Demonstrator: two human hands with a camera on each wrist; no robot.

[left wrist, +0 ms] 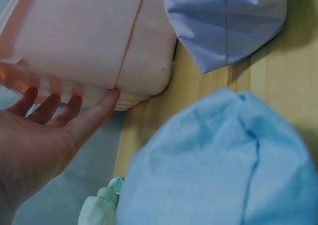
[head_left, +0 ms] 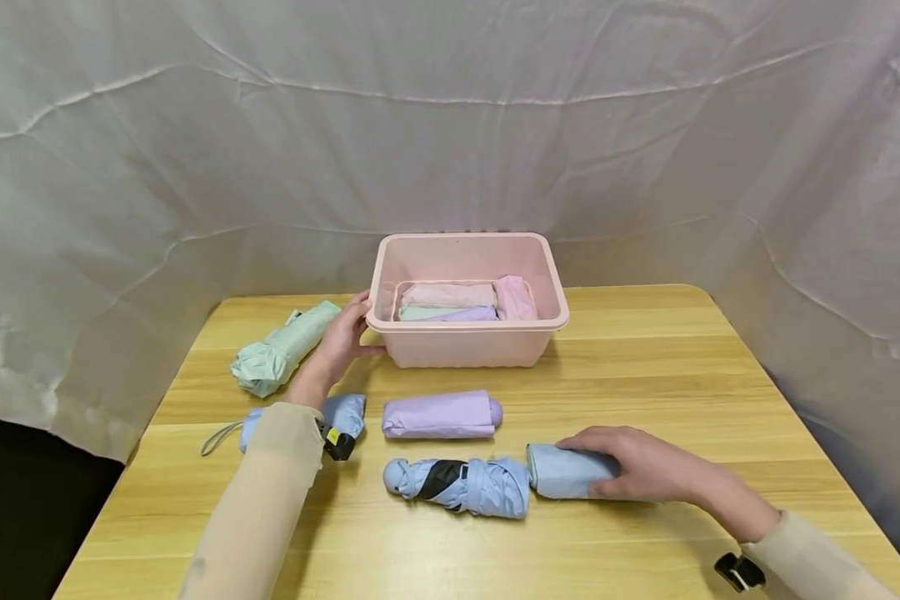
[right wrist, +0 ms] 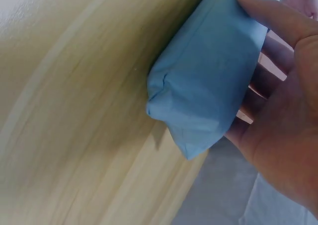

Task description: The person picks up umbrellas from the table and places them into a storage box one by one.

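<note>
- Five folded umbrellas lie on the wooden table (head_left: 645, 375), outside the basin.
- The right hand (head_left: 645, 471) is curled around a light blue sleeved umbrella (head_left: 566, 472) near the front of the table. In the right wrist view the fingers (right wrist: 276, 14) wrap over its smooth fabric and its closed end is creased.
- Touching the left end of it lies a blue umbrella without sleeve (head_left: 461, 486). The cloth is wrinkled, a black strap goes around it, and it has a round knob at the left end.
- Behind it, a lilac umbrella (head_left: 441, 415) lies in a neat cylinder with a rounded tip on the right.
- Another blue umbrella (head_left: 345, 414) with a thin wrist loop is partly hidden under the left sleeve.
- A mint green umbrella (head_left: 281, 347) lies slanted at the left, with loose folds.
- The pink basin (head_left: 465, 325) is one piece of plastic, rectangular with rounded corners and a flat rim. It stands at the back middle of the table.
- Inside the basin I count at least four folded umbrellas in pale pink, green and lilac.
- The left hand (head_left: 342, 333) is flat and relaxed, and its fingers (left wrist: 94, 113) touch the left wall of the basin.
- A white wrinkled sheet (head_left: 195, 125) hangs around the table.
</note>
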